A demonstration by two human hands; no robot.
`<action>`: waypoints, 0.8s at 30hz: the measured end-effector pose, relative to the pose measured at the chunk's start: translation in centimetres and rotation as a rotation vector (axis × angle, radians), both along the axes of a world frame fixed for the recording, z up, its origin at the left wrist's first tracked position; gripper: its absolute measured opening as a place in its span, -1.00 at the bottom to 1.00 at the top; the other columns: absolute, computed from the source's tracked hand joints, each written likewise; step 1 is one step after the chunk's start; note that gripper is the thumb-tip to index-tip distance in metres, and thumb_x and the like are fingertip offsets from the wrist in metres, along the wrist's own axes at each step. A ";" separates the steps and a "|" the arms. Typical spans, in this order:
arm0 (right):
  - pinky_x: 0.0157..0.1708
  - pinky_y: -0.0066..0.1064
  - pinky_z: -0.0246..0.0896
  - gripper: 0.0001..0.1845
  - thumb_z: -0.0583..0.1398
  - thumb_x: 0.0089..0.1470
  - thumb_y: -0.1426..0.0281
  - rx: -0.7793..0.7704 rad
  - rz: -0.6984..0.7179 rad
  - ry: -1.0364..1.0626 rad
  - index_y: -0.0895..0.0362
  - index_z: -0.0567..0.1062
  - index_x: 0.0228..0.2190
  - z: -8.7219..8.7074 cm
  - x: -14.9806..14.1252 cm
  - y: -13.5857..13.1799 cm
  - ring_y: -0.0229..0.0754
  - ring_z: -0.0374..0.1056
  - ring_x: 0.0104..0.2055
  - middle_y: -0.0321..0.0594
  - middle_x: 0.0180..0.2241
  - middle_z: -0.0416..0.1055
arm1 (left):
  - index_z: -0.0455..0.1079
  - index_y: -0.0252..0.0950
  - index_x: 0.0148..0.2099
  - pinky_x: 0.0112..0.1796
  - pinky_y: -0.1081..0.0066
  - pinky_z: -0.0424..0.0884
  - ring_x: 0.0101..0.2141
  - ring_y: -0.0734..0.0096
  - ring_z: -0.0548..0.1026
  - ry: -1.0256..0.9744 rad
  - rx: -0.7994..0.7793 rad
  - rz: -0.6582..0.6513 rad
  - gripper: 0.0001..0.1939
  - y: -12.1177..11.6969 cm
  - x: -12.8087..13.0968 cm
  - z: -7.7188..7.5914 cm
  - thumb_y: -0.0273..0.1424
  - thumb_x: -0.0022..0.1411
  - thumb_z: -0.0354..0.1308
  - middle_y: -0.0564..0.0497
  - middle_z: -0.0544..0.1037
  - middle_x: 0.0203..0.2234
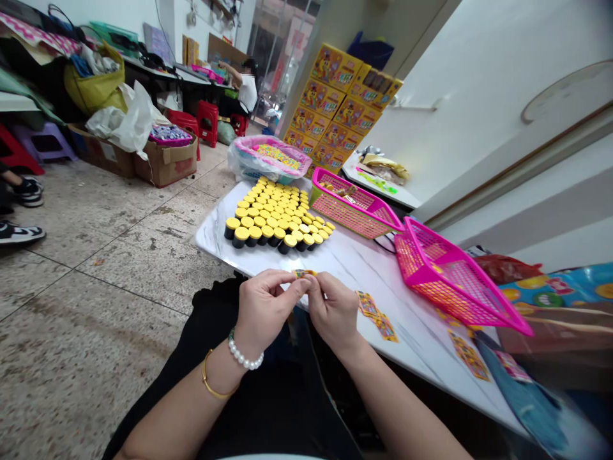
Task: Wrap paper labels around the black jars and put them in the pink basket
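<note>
Both hands meet above the front edge of the marble-patterned table (pixel 347 268). Between their fingertips is a small colourful printed piece (pixel 304 273), partly hidden; whether it is a label or a packet cannot be made out. My left hand (pixel 268 300), with a bracelet of white beads at the wrist, pinches it from the left. From the right, my right hand (pixel 335 310) pinches it with thumb and bent fingers. Similar yellow-orange printed pieces (pixel 376 314) lie on the table beside my right hand. Beyond the hands stand many small dark jars with yellow lids (pixel 268 220).
Behind the jars sits a plastic-lined basin (pixel 239 156) of colourful bits. Two pink baskets (pixel 359 214) (pixel 450 281) line the table's right side. More printed pieces (pixel 469 358) lie at right. Printed yellow boxes (pixel 330 102) are stacked behind. Another person (pixel 246 89) sits far back.
</note>
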State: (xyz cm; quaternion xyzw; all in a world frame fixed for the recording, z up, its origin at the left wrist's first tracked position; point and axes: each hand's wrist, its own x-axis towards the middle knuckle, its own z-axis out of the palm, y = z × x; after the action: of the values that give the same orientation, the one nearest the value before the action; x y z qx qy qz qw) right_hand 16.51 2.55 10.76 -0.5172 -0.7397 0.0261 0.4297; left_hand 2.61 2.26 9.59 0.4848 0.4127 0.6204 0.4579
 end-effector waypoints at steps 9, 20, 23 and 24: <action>-0.46 -0.40 0.15 -0.61 0.07 0.32 0.27 0.058 0.197 -0.137 0.08 0.42 -0.54 0.5 -3.3 3.5 -0.25 0.24 -0.49 -0.28 -0.55 0.27 | 0.64 -0.28 -0.39 -0.46 0.49 0.37 -0.50 0.47 0.44 -0.068 -0.074 0.114 -0.85 2.1 -4.7 0.2 -0.30 0.03 0.40 -0.01 0.56 -0.52; 0.05 -0.09 0.07 -0.87 0.27 0.13 0.34 0.278 0.038 -0.614 0.11 0.53 -0.26 0.0 -8.4 7.7 0.16 0.18 0.15 0.01 0.03 0.42 | 0.44 -0.36 -0.46 -0.77 0.65 -0.06 -0.79 0.69 0.21 -0.468 -0.246 0.251 -0.71 3.6 -10.2 0.4 -0.28 -0.10 0.43 0.15 0.40 -0.75; -0.07 -0.17 0.10 -0.92 0.18 0.18 0.44 0.297 0.078 -0.648 0.09 0.45 -0.38 -0.5 -8.3 7.5 0.03 0.29 -0.03 -0.08 -0.19 0.50 | 0.43 -0.38 -0.43 -0.79 0.67 -0.10 -0.79 0.74 0.22 -0.561 -0.298 0.116 -0.66 3.9 -10.4 0.2 -0.30 -0.15 0.47 0.05 0.55 -0.60; -0.12 -0.19 0.11 -0.89 0.16 0.17 0.46 0.294 0.097 -0.655 0.08 0.43 -0.41 -0.6 -8.2 7.4 0.00 0.31 -0.11 -0.12 -0.28 0.49 | 0.43 -0.38 -0.41 -0.80 0.67 -0.09 -0.79 0.76 0.23 -0.581 -0.303 0.084 -0.65 4.0 -10.4 0.0 -0.31 -0.16 0.48 0.03 0.59 -0.54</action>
State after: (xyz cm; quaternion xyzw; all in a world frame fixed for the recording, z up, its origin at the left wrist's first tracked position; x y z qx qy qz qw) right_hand 8.29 9.97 10.15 -0.3952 -0.8576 -0.2275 0.2381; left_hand -7.84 6.30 9.62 0.1966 0.3723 0.6827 0.5972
